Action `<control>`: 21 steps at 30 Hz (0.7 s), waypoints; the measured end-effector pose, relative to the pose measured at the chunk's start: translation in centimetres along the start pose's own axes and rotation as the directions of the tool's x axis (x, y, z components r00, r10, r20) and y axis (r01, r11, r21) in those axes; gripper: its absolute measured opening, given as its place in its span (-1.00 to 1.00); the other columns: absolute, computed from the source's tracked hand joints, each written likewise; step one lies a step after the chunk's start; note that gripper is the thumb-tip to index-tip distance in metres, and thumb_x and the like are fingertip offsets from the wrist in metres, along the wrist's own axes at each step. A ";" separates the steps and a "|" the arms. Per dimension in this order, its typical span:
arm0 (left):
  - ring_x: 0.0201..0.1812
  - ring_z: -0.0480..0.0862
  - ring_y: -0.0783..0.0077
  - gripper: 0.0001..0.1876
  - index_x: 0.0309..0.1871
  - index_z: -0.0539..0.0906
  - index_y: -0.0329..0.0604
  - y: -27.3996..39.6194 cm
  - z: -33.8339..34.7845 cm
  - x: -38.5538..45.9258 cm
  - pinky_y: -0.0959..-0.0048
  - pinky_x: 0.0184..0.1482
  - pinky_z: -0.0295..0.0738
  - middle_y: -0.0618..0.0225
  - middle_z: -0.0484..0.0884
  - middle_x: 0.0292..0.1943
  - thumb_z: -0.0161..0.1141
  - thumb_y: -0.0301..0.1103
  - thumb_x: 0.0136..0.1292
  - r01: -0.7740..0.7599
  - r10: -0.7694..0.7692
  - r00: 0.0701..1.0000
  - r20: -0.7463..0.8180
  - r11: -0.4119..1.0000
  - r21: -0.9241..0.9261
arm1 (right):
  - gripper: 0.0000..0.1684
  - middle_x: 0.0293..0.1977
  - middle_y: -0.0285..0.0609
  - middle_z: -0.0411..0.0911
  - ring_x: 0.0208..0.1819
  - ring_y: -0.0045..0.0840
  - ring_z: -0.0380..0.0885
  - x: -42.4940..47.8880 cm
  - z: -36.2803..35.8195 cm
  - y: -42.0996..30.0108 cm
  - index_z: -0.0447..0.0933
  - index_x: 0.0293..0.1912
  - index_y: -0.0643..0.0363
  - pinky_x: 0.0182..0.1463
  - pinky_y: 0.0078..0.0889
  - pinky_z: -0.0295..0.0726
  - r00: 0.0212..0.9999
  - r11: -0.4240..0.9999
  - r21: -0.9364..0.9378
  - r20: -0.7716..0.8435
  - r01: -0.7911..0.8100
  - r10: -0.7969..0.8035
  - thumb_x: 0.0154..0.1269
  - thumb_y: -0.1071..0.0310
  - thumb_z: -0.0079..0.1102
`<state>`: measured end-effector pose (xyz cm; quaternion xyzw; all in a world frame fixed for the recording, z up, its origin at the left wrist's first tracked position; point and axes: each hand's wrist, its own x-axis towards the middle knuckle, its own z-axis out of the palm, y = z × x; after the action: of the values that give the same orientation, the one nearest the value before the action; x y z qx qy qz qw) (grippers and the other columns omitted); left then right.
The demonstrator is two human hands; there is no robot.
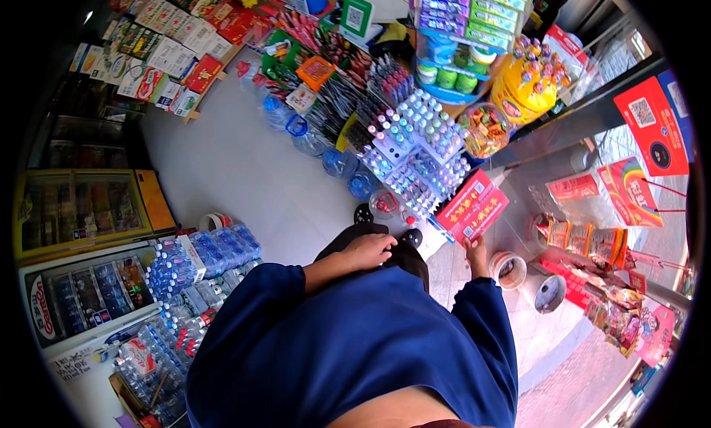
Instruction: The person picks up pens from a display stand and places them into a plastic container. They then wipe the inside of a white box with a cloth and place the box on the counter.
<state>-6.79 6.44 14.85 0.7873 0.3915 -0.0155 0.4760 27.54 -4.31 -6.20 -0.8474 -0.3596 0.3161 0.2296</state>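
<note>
My left hand (371, 251) hovers in front of my dark trousers, its fingers loosely bent and nothing visible in it. To the right, my right hand (476, 256) has its fingertips at the lower edge of a red printed sign (472, 208) that bears yellow writing and printed codes. The fingers behind that edge are hidden. Just beyond the sign stands a stepped rack of pens with pale, shiny caps (425, 150). A clear tub of wrapped sweets (486, 129) is beside the rack.
Large water bottles (339, 162) line the floor below the counter. Packs of bottled water (219, 253) are stacked at left by a chest freezer (83, 306). White buckets (544, 292) stand by the doorway at right. Snack packets (591, 245) hang there. Cigarette cartons (172, 56) fill a rack.
</note>
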 end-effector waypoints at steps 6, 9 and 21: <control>-0.09 0.63 0.19 -0.69 0.02 0.52 -0.12 -0.7 -1.8 -1.6 0.28 -0.05 0.52 0.22 0.64 -0.15 0.12 -0.31 0.19 0.060 -0.061 0.998 0.017 0.998 0.027 | -0.42 -0.29 -0.15 0.53 -0.53 -0.58 0.53 -3.4 2.0 -0.2 0.36 0.09 0.22 -0.69 -0.41 0.58 0.971 0.926 0.301 0.006 -0.229 0.238 0.19 0.12 0.31; -0.07 0.63 0.20 -0.65 0.06 0.51 -0.12 -2.2 -2.7 -2.7 0.28 -0.03 0.52 0.22 0.64 -0.11 0.12 -0.29 0.20 0.054 -0.054 0.998 0.013 0.998 0.030 | -0.39 -0.26 -0.04 0.51 -0.50 -0.49 0.54 -8.0 3.4 0.0 0.30 0.13 0.26 -0.66 -0.37 0.61 0.938 0.857 0.388 0.071 -0.339 0.339 0.22 0.14 0.28; -0.09 0.64 0.21 -0.62 0.08 0.51 -0.14 -14.5 -9.2 -11.1 0.32 -0.05 0.53 0.19 0.64 -0.11 0.19 -0.33 0.16 -0.045 0.021 0.994 -0.111 0.975 -0.218 | -0.70 -0.53 -0.06 0.57 -0.63 -0.34 0.57 -16.9 5.0 -1.2 0.57 -0.25 0.31 -0.60 -0.21 0.63 0.885 0.917 -0.034 0.252 -0.397 0.392 0.24 0.22 0.12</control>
<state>-26.81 10.31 13.61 0.7359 0.4027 0.0788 0.5386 14.37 -15.49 -2.69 -0.8532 -0.2033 0.4650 0.1207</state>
